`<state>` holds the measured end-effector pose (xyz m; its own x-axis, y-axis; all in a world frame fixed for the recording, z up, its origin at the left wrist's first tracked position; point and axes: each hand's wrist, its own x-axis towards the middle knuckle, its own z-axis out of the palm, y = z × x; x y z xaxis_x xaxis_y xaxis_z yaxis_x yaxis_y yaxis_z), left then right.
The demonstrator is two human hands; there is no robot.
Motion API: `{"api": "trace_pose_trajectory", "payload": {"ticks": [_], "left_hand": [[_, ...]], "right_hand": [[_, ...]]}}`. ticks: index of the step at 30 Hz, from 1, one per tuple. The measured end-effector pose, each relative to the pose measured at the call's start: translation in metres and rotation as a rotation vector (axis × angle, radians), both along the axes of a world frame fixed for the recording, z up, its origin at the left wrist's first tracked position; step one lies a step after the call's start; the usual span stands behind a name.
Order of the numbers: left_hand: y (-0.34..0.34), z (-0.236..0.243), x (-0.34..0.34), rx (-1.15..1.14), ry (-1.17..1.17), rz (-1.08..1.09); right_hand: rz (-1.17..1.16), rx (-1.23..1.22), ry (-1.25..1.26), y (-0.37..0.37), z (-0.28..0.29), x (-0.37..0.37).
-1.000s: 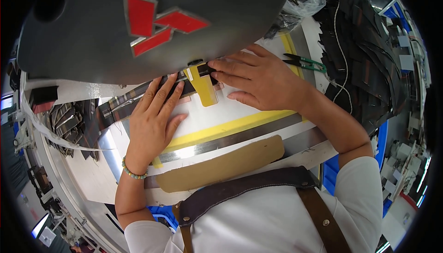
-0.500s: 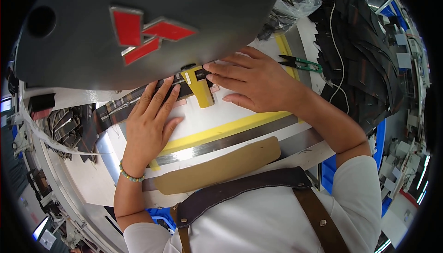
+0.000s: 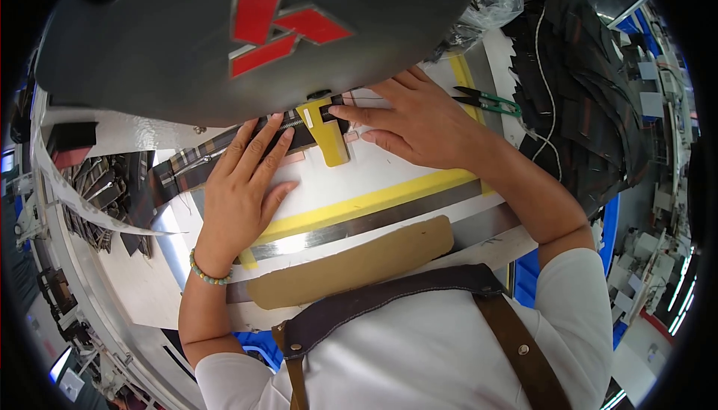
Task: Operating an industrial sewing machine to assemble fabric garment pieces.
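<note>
My left hand [image 3: 241, 189] lies with fingers stretched over a plaid fabric strip [image 3: 187, 162], which has a metal zipper along it. The strip runs up to a yellow flat guide piece [image 3: 327, 141] under the dark sewing machine head [image 3: 164, 59]. To the guide's right, my right hand [image 3: 437, 127] rests with its fingers apart, the index fingertip touching the dark strip. Its upper fingertips are partly hidden by the machine head, which also hides the needle area. Neither hand grips anything that I can see.
Green-handled thread snips [image 3: 499, 105] lie right of my right hand. Dark fabric pieces [image 3: 591, 103] are heaped at the far right, zippered plaid strips [image 3: 97, 201] at the left. Yellow tape [image 3: 366, 202] and a brown cardboard strip [image 3: 351, 262] line the near edge.
The machine head appears shifted up and to the right as my view moves. My right hand's upper fingers have shifted farther up behind its rim; my left hand stays on the strip.
</note>
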<state>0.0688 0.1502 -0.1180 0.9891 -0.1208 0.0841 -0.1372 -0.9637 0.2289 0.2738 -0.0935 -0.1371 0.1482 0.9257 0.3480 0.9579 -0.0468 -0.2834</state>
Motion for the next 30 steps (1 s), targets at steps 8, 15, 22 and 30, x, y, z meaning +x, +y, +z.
{"api": "trace_pose_trajectory", "payload": {"ticks": [8, 15, 22, 30], "left_hand": [[-0.003, 0.002, -0.002, -0.014, 0.007, 0.008], [0.001, 0.001, -0.001, 0.015, -0.004, -0.007], [0.005, 0.006, -0.014, -0.049, -0.025, 0.007], [0.083, 0.064, -0.080, -0.005, -0.069, 0.376]], "right_hand": [[-0.012, 0.023, -0.051, -0.002, -0.002, -0.004], [0.058, 0.169, -0.019, -0.003, 0.000, -0.002], [0.150, 0.075, -0.020, 0.012, -0.001, -0.007], [0.064, -0.010, 0.007, -0.001, 0.009, -0.008]]}}
